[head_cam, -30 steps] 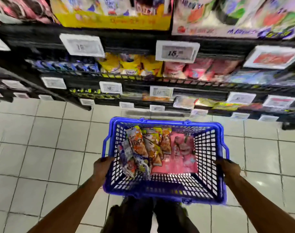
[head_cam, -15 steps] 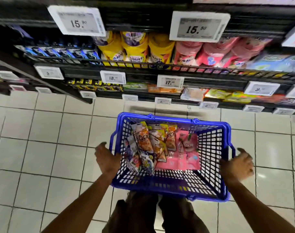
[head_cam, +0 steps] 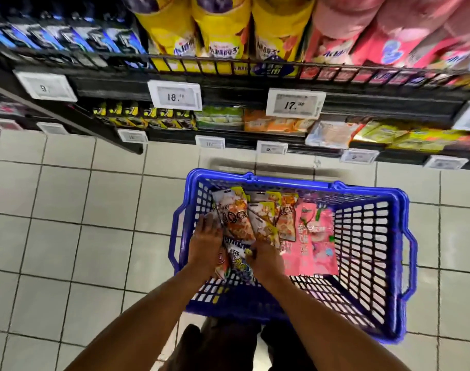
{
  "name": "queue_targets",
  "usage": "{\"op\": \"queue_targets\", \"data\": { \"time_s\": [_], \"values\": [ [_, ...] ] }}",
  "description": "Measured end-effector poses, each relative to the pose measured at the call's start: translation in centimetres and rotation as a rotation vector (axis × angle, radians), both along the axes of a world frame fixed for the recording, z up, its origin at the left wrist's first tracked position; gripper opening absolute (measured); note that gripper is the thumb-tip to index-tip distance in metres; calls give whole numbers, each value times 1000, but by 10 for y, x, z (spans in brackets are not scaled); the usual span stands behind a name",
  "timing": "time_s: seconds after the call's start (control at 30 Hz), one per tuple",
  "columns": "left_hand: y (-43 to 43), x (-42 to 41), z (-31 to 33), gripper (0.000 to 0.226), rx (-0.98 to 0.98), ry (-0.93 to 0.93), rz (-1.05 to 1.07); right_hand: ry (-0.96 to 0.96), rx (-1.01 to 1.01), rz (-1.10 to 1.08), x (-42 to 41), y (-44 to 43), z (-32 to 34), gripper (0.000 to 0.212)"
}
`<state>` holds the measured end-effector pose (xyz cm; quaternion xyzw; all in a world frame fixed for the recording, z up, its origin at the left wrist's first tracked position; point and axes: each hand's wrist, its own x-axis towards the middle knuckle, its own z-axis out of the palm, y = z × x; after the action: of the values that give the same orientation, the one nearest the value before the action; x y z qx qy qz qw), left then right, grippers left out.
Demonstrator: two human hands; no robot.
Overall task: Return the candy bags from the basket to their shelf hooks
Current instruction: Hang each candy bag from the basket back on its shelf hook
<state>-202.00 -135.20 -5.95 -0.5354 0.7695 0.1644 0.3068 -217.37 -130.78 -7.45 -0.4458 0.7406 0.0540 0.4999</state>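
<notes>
The left hand [head_cam: 205,243] lies with its fingers [head_cam: 207,223] stretched flat and close together against the left side of the stack of small orange and white foil candy bags [head_cam: 237,223], pressing on them, not closed round any one. The right hand [head_cam: 267,259] curls down onto the near end of the same stack, beside a small white and blue candy bag [head_cam: 240,261]; its fingertips are hidden under the knuckles, so I cannot tell whether they pinch a bag yet.

Half a second ago both hands were outside the blue plastic lattice shopping basket [head_cam: 367,236], one at each side wall; now both are inside it, on the bags. The basket appears to stand on the pale tiled floor [head_cam: 68,210] with nothing holding it. Carrying seems over and picking has begun.

All the bags are in the basket: the orange stack on the left, flat pink candy bags [head_cam: 315,245] just beside it, the right half bare. None has gone back. The black store shelves [head_cam: 228,87] with white price tags [head_cam: 175,95] rise just beyond the basket, and no hooks show in this view.
</notes>
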Motion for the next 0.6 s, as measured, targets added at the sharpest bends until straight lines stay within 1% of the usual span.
{"op": "queue_targets", "data": {
  "time_s": [0.1,0.17,0.2,0.23,0.3,0.37,0.4,0.43,0.47,0.5,0.53,0.57,0.6],
  "values": [
    [-5,3,-1,53,23,-162,-240,33,10,67,2,0,-8,25],
    [-10,1,3,47,-26,-197,-282,7,20,75,2,-2,-7,26],
    [-10,1,5,46,-27,-158,-244,-34,20,48,2,-2,-3,24],
    [-11,1,8,47,-8,-114,-230,-98,10,-5,1,-2,2,22],
    [-19,3,23,50,-5,-63,-306,-237,18,-196,-4,0,13,16],
    [-21,8,37,50,-75,51,-326,-296,53,-413,-13,0,28,25],
    [-22,9,44,53,-50,107,-293,-304,48,-503,-19,-1,37,29],
    [-23,7,55,56,27,146,-196,-318,12,-578,-28,-2,47,31],
    [-24,4,68,55,69,211,-53,-342,-42,-651,-37,-5,62,31],
    [-24,1,83,51,108,307,133,-369,-99,-715,-46,-9,78,29],
    [-26,0,98,46,142,441,333,-396,-148,-766,-54,-13,96,27],
    [-27,-3,120,40,183,560,517,-410,-191,-787,-63,-17,118,24],
    [-28,-4,142,36,209,673,654,-414,-229,-789,-70,-21,142,23]
  ]
}}
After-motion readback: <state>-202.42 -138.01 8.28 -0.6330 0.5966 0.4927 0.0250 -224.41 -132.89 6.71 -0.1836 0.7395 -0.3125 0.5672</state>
